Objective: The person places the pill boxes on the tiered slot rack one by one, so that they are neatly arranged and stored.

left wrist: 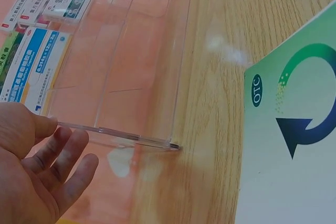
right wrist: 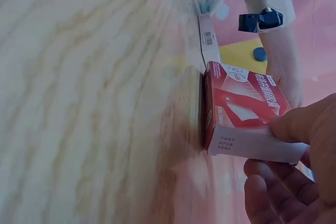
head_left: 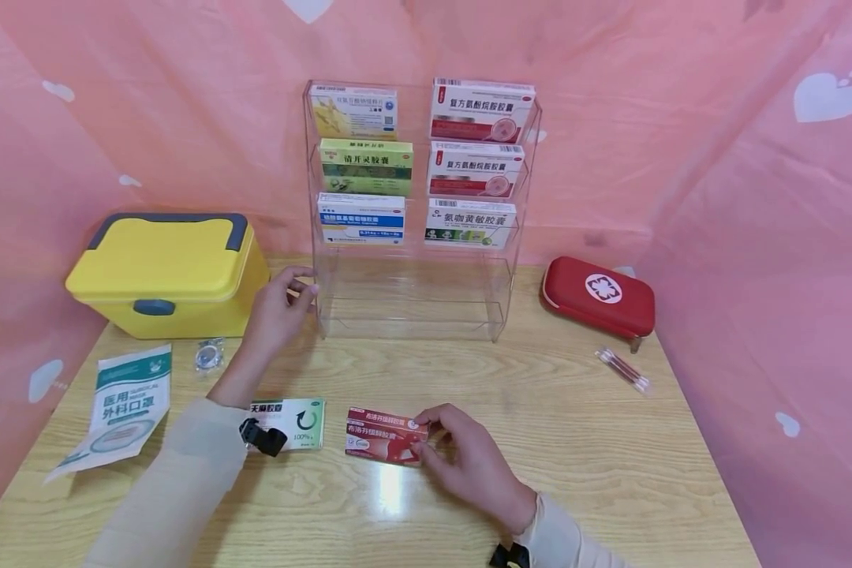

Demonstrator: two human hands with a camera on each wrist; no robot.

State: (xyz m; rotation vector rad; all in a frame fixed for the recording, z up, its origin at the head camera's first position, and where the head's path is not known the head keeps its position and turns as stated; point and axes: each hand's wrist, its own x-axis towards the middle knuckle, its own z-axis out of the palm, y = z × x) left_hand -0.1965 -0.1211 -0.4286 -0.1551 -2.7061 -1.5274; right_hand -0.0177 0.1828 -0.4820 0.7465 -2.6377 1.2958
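A clear plastic display rack (head_left: 412, 312) stands at the back, with medicine boxes in its upper three tiers. My left hand (head_left: 282, 305) pinches the rack's left side edge between thumb and fingers, and the same hand (left wrist: 44, 166) shows this close up in the left wrist view. At the front, my right hand (head_left: 472, 465) grips the right end of a red medicine box (head_left: 382, 436), thumb on its printed face in the right wrist view. Left of it lies a green and white medicine box (head_left: 304, 426), partly hidden by my left forearm.
A yellow lidded case (head_left: 166, 260) stands back left, before it a mask packet (head_left: 129, 402) and a small wrapped roll (head_left: 209, 356). To the right are a red zipped first-aid case (head_left: 599, 296) and a packet of swabs (head_left: 623, 369). Pink cloth surrounds the table.
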